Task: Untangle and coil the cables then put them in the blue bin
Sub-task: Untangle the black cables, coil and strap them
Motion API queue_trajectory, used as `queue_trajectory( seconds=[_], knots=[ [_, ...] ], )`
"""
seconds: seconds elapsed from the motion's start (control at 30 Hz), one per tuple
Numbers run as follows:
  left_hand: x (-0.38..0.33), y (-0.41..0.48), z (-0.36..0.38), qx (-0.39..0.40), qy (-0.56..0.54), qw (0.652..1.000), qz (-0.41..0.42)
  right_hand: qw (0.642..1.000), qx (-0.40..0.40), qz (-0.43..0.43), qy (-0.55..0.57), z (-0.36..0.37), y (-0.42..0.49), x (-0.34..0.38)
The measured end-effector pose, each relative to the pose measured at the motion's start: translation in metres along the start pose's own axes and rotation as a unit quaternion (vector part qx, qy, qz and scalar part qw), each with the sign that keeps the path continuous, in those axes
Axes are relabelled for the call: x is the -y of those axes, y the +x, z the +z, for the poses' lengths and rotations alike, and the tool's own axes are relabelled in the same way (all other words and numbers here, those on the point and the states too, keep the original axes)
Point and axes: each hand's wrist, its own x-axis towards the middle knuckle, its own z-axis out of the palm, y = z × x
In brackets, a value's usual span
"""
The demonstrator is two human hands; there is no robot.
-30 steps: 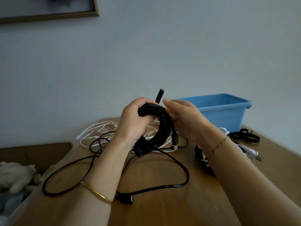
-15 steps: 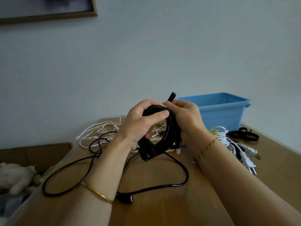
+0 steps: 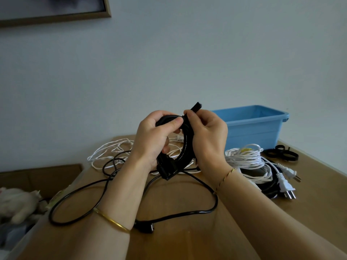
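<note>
a: what's closest to me, on my side of the blue bin (image 3: 253,126)?
b: the loose black cable (image 3: 187,212), well short of the bin. it lies in a wide loop on the wooden table (image 3: 187,243). its connector (image 3: 144,227) sits right by your left forearm, beside the gold bangle (image 3: 110,219).
a: and my hands?
b: both are raised over the table, nearer to you than the bin and to its left. your left hand (image 3: 152,139) has its fingers curled round the black coil (image 3: 187,147), thumb laid across the top of the windings. your right hand (image 3: 208,139) wraps the coil's other side and pinches the black strap (image 3: 195,107) at the top. the strap's tip pokes up past your fingers. the coil stands upright between your hands, clear of the table and not in the bin.
a: what lies closer to the bin?
b: just in front of it, a white coiled bundle (image 3: 246,158) rests on a second black coil (image 3: 268,187), with white plugs (image 3: 284,184) pointing out to the right. near the bin's right front corner lie some black strap loops (image 3: 281,154). well to the bin's left, loose white cord (image 3: 112,148) sprawls near the table's far edge.
a: anything inside the bin?
b: i can't tell. only its inner wall shows from here.
</note>
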Motion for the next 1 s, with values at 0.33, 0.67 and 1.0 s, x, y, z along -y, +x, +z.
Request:
queue_trajectory(
  seconds=[0.33,0.67,1.0],
  knots=[
    [0.001,0.004,-0.007,-0.024,-0.002,1.0,-0.017,0.976,0.096,-0.157,-0.117,-0.003,-0.006,-0.005],
    [0.002,0.004,-0.008,-0.024,0.013,0.999,-0.024,0.986,0.151,0.055,0.04,-0.009,0.004,0.006],
    [-0.01,0.003,-0.015,0.032,-0.033,0.998,-0.047,0.972,0.211,-0.041,-0.091,-0.015,0.007,0.019]
  ],
)
